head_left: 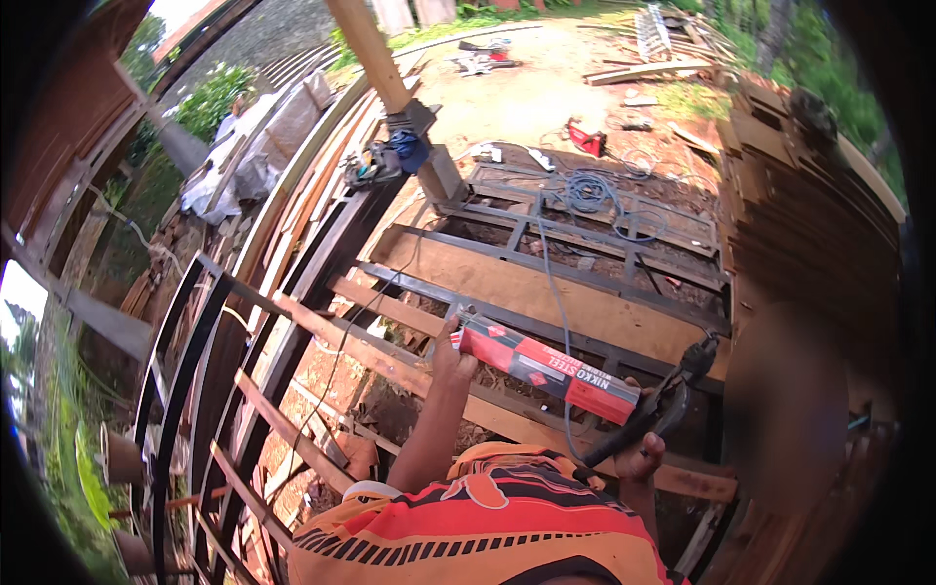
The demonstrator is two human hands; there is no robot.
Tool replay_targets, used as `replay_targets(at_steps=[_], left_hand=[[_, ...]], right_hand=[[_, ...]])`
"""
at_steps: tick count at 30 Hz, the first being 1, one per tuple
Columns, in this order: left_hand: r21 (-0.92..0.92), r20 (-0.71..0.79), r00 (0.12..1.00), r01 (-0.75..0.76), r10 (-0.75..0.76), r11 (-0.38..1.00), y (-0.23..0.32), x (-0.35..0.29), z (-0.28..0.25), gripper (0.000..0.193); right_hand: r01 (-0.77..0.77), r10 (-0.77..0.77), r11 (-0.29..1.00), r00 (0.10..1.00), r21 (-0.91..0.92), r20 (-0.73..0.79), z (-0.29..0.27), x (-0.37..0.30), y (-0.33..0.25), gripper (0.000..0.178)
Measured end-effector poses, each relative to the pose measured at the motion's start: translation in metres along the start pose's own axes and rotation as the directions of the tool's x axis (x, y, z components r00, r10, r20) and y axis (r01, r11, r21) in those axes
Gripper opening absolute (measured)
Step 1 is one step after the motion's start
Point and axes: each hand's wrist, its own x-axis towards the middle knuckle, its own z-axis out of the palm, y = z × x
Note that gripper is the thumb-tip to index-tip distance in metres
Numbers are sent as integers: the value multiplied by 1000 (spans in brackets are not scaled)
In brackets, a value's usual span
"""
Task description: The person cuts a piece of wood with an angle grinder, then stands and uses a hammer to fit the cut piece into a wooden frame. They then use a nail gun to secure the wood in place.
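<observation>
A long red, black and white carton of welding rods [546, 369] slants across the middle, above the frame in front of me. My left hand [453, 353] is closed around its left end, where something silvery shows at the opening. At the carton's right end, my right hand [639, 456] grips a black welding electrode holder [673, 400], its jaws pointing up and away to the right. Fingertips also show by that end of the carton, partly hidden by the holder. From the holder's handle, a grey cable [559, 302] runs off toward the far side.
Dark metal bars and wooden planks [468, 278] form an open floor frame with gaps over soil. A wooden post [370, 54] rises at the far left, with bags [375, 164] near its base. Beyond lie coiled blue cable [590, 192] and a red machine [587, 139]. Stacked boards [799, 224] line the right.
</observation>
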Motion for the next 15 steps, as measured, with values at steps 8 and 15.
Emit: replay_targets(at_steps=[8,15], left_hand=[[381,104,991,37,-83,924,4,24,31,41],[545,503,838,-117,-211,830,-25,-21,130,43]], right_hand=[[-62,12,956,985,-287,-174,-10,-35,-2,78],[125,-112,992,882,-3,-457,-9,-72,31,68]])
